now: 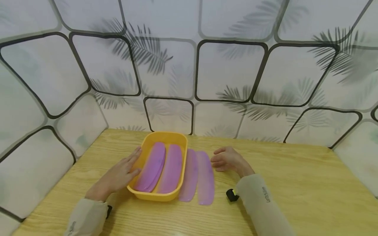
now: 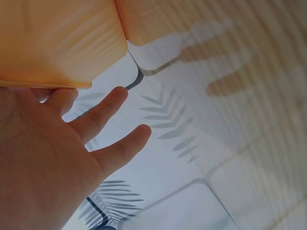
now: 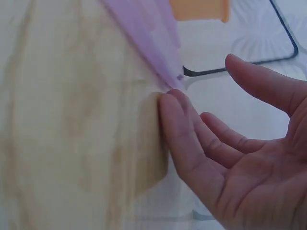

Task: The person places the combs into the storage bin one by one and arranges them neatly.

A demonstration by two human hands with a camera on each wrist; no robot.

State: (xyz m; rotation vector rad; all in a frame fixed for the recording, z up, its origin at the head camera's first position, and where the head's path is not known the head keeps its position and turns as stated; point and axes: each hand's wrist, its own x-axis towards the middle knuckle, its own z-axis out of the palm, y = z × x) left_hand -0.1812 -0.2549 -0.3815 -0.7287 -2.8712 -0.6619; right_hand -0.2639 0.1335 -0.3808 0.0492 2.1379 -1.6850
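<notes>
A yellow plastic basin [image 1: 157, 196] holds translucent purple strips with rounded ends, one pair overlapping [image 1: 152, 167] on the left and another strip [image 1: 172, 170] beside it. Just right of the basin, two similar strips [image 1: 189, 177] [image 1: 205, 178] lie side by side on the table. My left hand [image 1: 118, 175] rests at the basin's left rim, its fingers extended; the left wrist view shows them against the basin's underside edge [image 2: 57, 84]. Beside the outermost strip is my right hand [image 1: 228, 159], fingers loosely bent. In the right wrist view its fingertips [image 3: 175, 98] are right at the strip's end [image 3: 165, 72].
The wooden table [image 1: 295, 183] meets a patterned wall covering [image 1: 230, 72] behind the basin and at both sides. A black wrist strap piece [image 1: 232, 195] shows by the right sleeve [image 1: 262, 200].
</notes>
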